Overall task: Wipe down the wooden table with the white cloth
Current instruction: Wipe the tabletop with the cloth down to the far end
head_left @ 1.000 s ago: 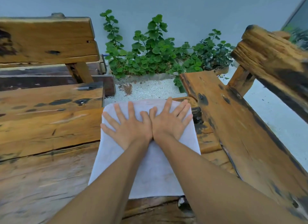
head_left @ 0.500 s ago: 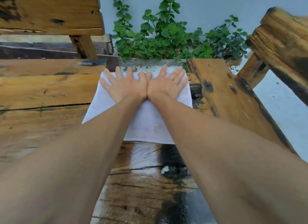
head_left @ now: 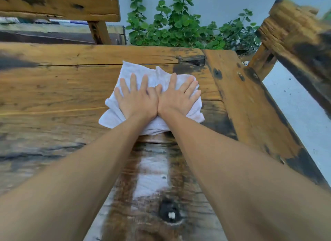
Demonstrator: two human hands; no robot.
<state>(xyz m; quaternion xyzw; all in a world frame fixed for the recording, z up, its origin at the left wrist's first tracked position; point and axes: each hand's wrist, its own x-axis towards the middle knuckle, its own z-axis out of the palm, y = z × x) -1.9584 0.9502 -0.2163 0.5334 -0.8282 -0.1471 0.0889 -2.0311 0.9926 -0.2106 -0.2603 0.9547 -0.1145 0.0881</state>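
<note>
Pressing flat, both of my hands sit side by side on the white cloth (head_left: 157, 75), palms down and fingers spread wide — neither one is gripping anything. The left hand (head_left: 137, 99) and right hand (head_left: 176, 97) touch along the thumbs, with both forearms stretched out straight ahead.

The cloth lies bunched and rumpled under them on the wooden table (head_left: 53, 90), toward the far right corner of the tabletop. Its far edge stops just short of the long crack that runs along the far plank, and its right side is near the darker board that frames the tabletop's right edge. Part of it pokes out below my wrists.

Between my forearms, nearer to me, the tabletop shows a pale glossy streak (head_left: 152, 172) — wet, I think, though the blur there makes it hard to be sure. Just nearer than that sits a dark knot (head_left: 169, 212) with a small white speck in it.

Beyond the far edge stands a bench back (head_left: 59, 4) on the left, green leafy plants (head_left: 179, 30) against a pale wall in the middle, and another heavy wooden backrest (head_left: 297, 30) on the right.
</note>
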